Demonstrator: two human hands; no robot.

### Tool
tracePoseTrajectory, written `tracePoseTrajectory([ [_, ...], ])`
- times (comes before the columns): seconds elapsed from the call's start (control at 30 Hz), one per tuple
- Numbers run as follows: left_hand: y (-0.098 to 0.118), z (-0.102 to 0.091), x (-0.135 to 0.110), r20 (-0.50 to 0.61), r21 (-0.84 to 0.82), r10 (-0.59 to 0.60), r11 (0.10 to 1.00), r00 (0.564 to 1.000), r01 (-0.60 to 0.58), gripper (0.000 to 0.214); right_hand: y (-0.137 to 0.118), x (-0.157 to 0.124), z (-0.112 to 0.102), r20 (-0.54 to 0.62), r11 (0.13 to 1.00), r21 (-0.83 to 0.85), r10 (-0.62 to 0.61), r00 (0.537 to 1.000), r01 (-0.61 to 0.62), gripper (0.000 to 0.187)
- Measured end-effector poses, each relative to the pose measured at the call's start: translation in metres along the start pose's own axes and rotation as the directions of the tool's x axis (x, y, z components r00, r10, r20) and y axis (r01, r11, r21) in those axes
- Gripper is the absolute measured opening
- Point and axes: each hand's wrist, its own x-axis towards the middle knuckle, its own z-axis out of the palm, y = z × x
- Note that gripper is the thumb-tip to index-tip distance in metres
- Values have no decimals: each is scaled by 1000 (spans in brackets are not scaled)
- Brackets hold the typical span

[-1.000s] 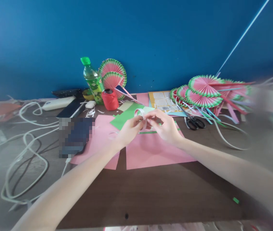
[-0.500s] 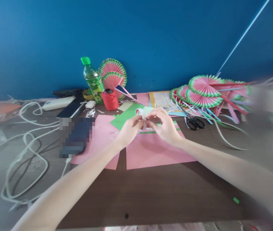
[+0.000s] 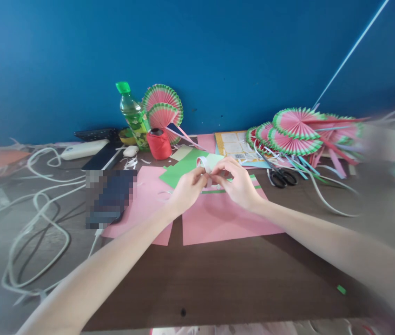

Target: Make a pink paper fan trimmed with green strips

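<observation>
While the white ring (image 3: 206, 161), prob. tape, is pinched btwn L hand (image 3: 186, 190) thumb & fingers over the papers (image 3: 230, 225), it could be dropped if grip's loosened; whether it's pinched or just touched by R hand (image 3: 237, 182) fingertips can't be told, b/c contact's hidden.

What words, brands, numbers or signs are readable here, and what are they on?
No words or numbers are readable.
Green bottle: label print too small.
Yellow-and-white sheet: a barcode shows; any print too small.
White device: small blue mark, unreadable.
Phone: pixelated.
Hand-held paper loop: no writing visible.
</observation>
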Motion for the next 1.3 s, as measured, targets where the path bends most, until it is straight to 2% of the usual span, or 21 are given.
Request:
tracePoseTrajectory([
  [0.37,-1,1,0,0,40,13,999,1000,-13,23,-1,-1,0,78,998,-53,-40,996,44,14],
  [0.57,-4,0,4,-19,-92,-25,996,1000,23,24,-3,-2,0,104,994,-55,-87,991,93,16],
  [0.8,-5,-1,5,65,-276,-61,958,996,77,11,-1,-2,-1,20,998,-26,-58,998,58,14],
  [1.0,-3,-2,5,103,-256,-56,963,993,81,15,-3,-2,-1,15,999,-1,-49,999,49,14],
  [1.17,-3,-4,5,73,-246,-58,966,996,74,15,3,-3,1,9,998,70,-1,1000,1,7],
  [1.3,-4,-5,6,46,-245,-73,966,996,82,13,6,-2,0,-18,998,50,-33,999,34,26],
])
